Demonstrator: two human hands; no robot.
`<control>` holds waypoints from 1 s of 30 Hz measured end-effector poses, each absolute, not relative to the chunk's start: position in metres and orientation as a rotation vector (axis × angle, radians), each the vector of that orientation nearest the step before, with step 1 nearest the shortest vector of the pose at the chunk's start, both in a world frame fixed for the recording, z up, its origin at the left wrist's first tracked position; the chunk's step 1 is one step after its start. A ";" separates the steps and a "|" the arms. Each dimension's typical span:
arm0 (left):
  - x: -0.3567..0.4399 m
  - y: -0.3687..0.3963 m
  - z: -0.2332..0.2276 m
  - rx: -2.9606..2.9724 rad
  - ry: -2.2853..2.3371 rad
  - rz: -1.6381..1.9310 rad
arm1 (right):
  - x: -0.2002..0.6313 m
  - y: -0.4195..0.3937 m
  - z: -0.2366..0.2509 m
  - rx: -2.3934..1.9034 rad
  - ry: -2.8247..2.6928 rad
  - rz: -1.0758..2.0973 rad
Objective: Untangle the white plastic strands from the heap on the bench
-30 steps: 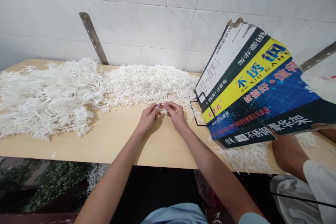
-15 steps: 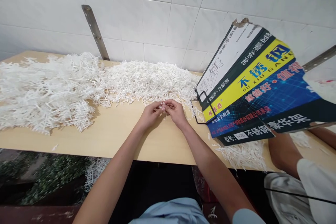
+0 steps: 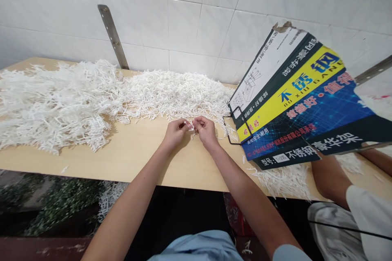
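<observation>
My left hand (image 3: 174,133) and my right hand (image 3: 206,130) meet fingertip to fingertip just above the wooden table (image 3: 134,159). Between them they pinch a small white plastic piece (image 3: 192,127), too small to make out in detail. Right behind the hands lies a broad heap of thin white plastic sticks (image 3: 171,94). A second, fluffier heap of white branched pieces (image 3: 52,104) covers the table's left part.
A large printed cardboard box (image 3: 294,98) leans tilted on a wire stand at the right. A co-worker's arm (image 3: 327,177) rests beside more white pieces (image 3: 284,181) at the table's right edge. A metal bracket (image 3: 113,34) runs up the tiled wall. Green foliage lies below the table.
Both hands stay together at the same spot, with only small finger movements on the white piece. The camera view has shifted slightly.
</observation>
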State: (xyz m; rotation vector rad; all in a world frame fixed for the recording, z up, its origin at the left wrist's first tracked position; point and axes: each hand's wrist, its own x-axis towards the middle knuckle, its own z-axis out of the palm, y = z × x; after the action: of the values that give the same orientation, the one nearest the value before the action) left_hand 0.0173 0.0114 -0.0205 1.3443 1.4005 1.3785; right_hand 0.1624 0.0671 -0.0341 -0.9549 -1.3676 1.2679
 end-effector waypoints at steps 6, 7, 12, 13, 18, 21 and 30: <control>0.025 0.014 -0.021 1.459 1.479 1.338 | 0.159 0.068 -0.040 -0.997 -1.207 1.180; 0.026 0.014 -0.021 1.458 1.481 1.350 | 0.159 0.069 -0.040 -0.994 -1.199 1.169; 0.023 0.012 -0.020 1.263 1.441 1.512 | 0.161 0.070 -0.040 -0.950 -1.171 1.113; 0.021 0.012 -0.020 1.178 1.412 1.557 | 0.162 0.070 -0.039 -0.937 -1.168 1.109; 0.019 0.009 -0.015 1.157 1.303 1.536 | 0.161 0.066 -0.035 -0.867 -1.425 1.156; 0.020 0.008 -0.016 1.385 1.306 1.417 | 0.160 0.063 -0.032 -0.837 -1.533 1.129; 0.020 0.012 -0.022 1.408 1.526 1.455 | 0.158 0.054 -0.030 -1.007 -1.653 0.923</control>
State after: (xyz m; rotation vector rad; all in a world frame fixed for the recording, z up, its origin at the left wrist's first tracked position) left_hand 0.0197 0.0115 -0.0222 1.4083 1.5262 1.4549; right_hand 0.1580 0.0538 -0.0297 -1.0068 -1.6531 0.9232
